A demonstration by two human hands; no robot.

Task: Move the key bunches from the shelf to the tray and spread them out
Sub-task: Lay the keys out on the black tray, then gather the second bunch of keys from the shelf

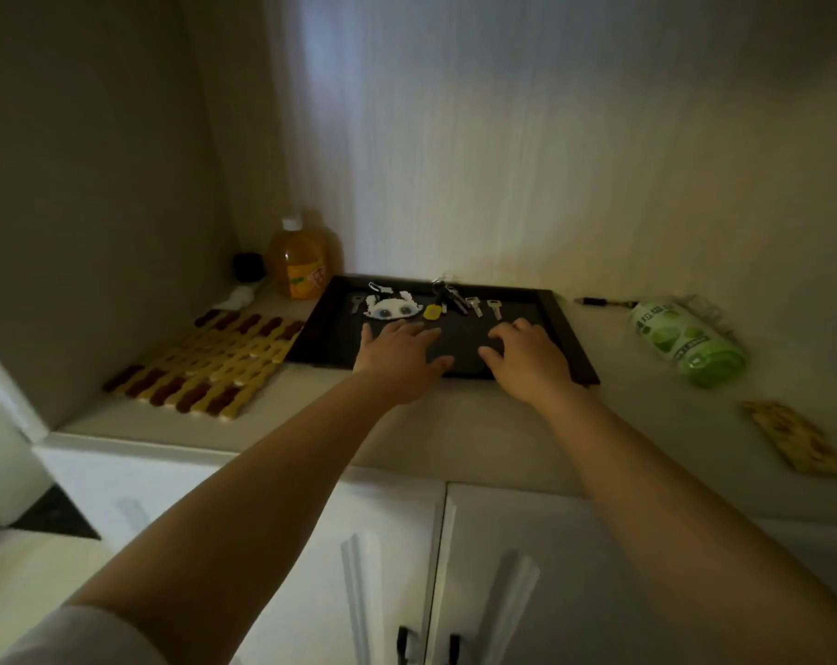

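Observation:
A black tray [577,348] lies on the pale shelf top. In its far half rests a key bunch with a white big-eyed animal charm [391,307] and a silver key to its left. Right of it lies a second key bunch [457,300] with a yellow tag [433,312] and several silver keys fanned out. My left hand [399,360] hovers palm down over the tray's near left part, fingers apart, holding nothing. My right hand [526,360] is over the near right part, fingers curled a little and apart, also empty.
A woven wooden mat [205,364] lies left of the tray. An orange bottle [301,264] and a dark small jar [249,267] stand in the back left corner. A green wipes pack [685,343], a pen [603,302] and a patterned card [795,441] lie to the right. White cabinet doors [454,568] are below.

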